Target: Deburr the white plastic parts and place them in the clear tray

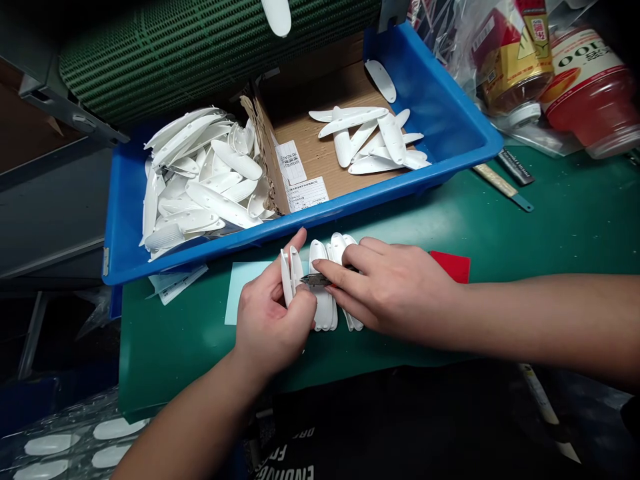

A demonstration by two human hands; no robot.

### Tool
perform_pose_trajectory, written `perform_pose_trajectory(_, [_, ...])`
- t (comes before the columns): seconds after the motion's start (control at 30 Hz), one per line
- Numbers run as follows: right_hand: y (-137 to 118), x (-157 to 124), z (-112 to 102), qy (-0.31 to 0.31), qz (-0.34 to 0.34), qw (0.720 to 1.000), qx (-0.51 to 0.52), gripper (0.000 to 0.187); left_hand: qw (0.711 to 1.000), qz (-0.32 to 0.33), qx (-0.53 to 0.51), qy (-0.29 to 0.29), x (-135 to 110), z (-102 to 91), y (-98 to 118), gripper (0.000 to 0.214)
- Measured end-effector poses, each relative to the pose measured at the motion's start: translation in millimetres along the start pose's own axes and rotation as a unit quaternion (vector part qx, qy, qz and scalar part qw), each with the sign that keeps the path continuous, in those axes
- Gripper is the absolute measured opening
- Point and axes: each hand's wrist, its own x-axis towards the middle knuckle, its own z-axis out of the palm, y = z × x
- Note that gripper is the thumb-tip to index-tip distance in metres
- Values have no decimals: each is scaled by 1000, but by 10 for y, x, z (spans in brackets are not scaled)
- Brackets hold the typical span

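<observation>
My left hand (273, 313) is closed round a pair of long oval white plastic pieces (296, 267), held upright with a narrow gap between them. My right hand (395, 287) grips a small pair of nippers (316, 280); most of the tool is hidden under the fingers. Its dark pointed tip reaches left to the edge of the held pieces, close to my left thumb. Below and beside my right fingers, more white pieces stand in a row (325, 313) on the green tabletop (190, 347). A second bunch (354, 323) is partly covered by my right hand.
Behind my hands stands a blue bin (450, 153), split by a cardboard divider (265, 147), with white pieces on both sides. Above it runs a green conveyor belt (200, 53) carrying one piece. A craft knife (505, 190), bagged bottles (590, 93) and a red card (453, 267) lie rightward.
</observation>
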Motion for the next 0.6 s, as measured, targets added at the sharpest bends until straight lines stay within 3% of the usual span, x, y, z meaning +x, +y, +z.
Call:
perform_pose_trajectory(0.27, [81, 13, 67, 28, -15, 999, 39, 32, 1000, -8, -23, -9, 17, -21, -25, 66])
perform_pose_trajectory(0.4, [184, 19, 66, 94, 18, 991, 95, 36, 1000, -1, -22, -10, 67, -57, -66, 60])
perform_pose_trajectory(0.6, [276, 21, 90, 83, 66, 987, 122, 36, 999, -15, -19, -41, 118, -81, -106, 65])
